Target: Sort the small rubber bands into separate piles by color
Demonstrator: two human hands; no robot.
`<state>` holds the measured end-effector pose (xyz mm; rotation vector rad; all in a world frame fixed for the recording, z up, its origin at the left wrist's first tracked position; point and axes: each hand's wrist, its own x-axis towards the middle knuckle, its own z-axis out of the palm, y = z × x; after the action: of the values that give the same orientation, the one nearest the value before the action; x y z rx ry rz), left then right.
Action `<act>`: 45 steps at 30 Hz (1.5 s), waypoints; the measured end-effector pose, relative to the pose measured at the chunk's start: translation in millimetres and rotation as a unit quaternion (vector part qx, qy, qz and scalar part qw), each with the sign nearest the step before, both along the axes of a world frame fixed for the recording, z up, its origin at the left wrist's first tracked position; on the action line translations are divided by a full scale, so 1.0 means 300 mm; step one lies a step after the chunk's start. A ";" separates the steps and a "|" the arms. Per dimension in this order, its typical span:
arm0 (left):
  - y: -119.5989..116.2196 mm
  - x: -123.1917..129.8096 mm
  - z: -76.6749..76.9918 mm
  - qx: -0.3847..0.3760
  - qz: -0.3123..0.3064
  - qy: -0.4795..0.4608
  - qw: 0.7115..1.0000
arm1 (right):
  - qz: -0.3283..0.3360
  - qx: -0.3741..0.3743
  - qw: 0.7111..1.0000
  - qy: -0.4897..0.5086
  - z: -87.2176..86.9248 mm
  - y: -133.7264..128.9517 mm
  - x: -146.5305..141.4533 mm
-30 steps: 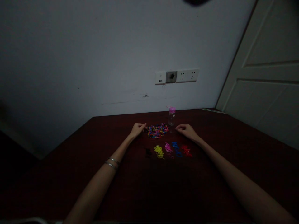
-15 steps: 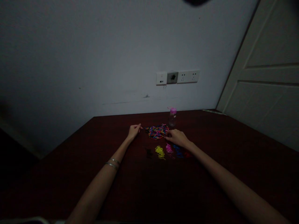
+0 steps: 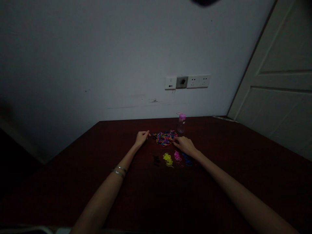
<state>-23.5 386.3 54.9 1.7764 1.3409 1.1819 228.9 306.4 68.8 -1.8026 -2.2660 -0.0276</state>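
A mixed heap of thin, stringy coloured bands lies on the dark red table. At its right edge, my right hand has its fingertips down on the bands, fingers drawn together; what they pinch is too small to make out. My left hand rests just left of the heap, fingers curled and thumb against forefinger, and anything in them cannot be seen. Nearer me lie sorted bunches: dark bands, yellow bands, pink bands and blue bands. Red bands are mostly hidden beside my right wrist.
A clear bottle with a pink lid stands behind the heap, close to my right hand. The table meets a pale wall with a row of sockets. A panelled door is at the right.
The whole view has shifted slightly. My right hand has moved a little at the heap's right edge, covering more of the red bands. My left hand stays nearly still.
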 end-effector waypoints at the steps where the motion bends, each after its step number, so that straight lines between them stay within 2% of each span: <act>1: -0.001 0.000 0.000 0.001 0.000 -0.001 1.000 | 0.000 0.002 1.000 0.000 -0.001 0.000 0.001; 6: 0.006 -0.004 -0.007 0.002 0.001 0.000 1.000 | 0.010 0.009 1.000 0.020 0.005 -0.005 0.008; 12: 0.007 -0.006 -0.006 0.010 -0.004 0.014 1.000 | 0.029 0.025 0.995 0.094 0.024 -0.006 0.030; 20: 0.011 -0.007 -0.010 0.012 -0.008 -0.001 1.000 | 0.064 0.038 0.978 0.197 0.006 0.018 0.052; 24: -0.004 0.020 0.004 0.023 -0.006 -0.006 1.000 | 0.084 0.033 0.970 0.228 0.005 0.015 0.051; 26: -0.020 0.051 0.021 0.036 -0.031 -0.004 0.999 | 0.090 0.024 0.966 0.242 0.008 0.011 0.047; 29: -0.049 0.112 0.054 0.051 -0.105 0.013 0.993 | 0.101 0.012 0.961 0.258 0.013 0.005 0.039; 35: -0.112 0.208 0.090 0.029 -0.199 0.061 0.978 | 0.123 0.017 0.957 0.260 0.022 -0.008 0.023; 40: -0.134 0.232 0.094 0.004 -0.223 0.048 0.974 | 0.135 0.016 0.960 0.246 0.034 -0.016 0.016; 45: -0.134 0.236 0.093 -0.012 -0.213 0.033 0.976 | 0.138 0.003 0.959 0.249 0.032 -0.017 0.012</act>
<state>47.1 346.2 83.0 1.9718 0.9361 0.8725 232.5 301.4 78.3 -1.2847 -2.1055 0.4207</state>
